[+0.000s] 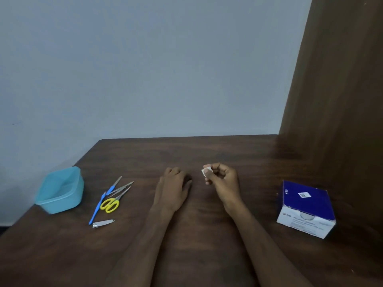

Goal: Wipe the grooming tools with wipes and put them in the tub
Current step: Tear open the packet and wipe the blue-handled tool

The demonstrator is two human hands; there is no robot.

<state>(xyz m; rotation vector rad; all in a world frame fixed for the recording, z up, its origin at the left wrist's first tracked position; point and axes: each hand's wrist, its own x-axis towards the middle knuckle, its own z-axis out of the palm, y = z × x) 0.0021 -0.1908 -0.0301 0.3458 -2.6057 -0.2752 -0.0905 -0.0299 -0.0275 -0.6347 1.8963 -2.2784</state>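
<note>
My right hand (221, 181) is raised a little over the table's middle and pinches a small white wipe packet (206, 171) between thumb and fingers. Just left of it, my left hand (174, 188) rests palm down on the wood, holding nothing. Far to the left lie the grooming tools: yellow-handled scissors (110, 204), two blue-handled tools (97, 208) (114, 186), a metal file (124, 186) and a silver nail clipper (103, 223). An empty light-blue tub (44, 201) stands left of them near the table's edge.
A blue and white box of alcohol swabs (304, 208) sits at the right. The dark wooden table (207, 235) meets a grey wall at the back and a brown wooden panel (342, 100) on the right. The table's left edge runs diagonally just past the tub.
</note>
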